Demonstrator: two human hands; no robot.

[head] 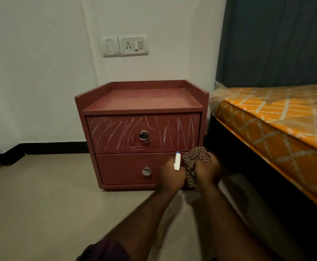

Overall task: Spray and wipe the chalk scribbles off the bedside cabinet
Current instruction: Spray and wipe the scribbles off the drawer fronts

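Observation:
A dark red bedside cabinet [142,99] with two drawers stands on the floor against the wall. White chalk scribbles [116,131] cover its upper drawer front around a round metal knob [144,135]. The lower drawer front looks plain. My left hand [171,177] grips a white spray bottle [177,161] with a blue tip, held in front of the lower drawer's right side. My right hand [208,169] holds a bunched brown checked cloth [193,162] right beside it. The bottle's body is hidden by my hand.
A bed with an orange patterned mattress [278,125] in plastic wrap stands close on the right. A switch and socket plate [125,45] is on the white wall above the cabinet. Grey floor [46,194] stretches left. Dark curtain [278,40] hangs behind the bed.

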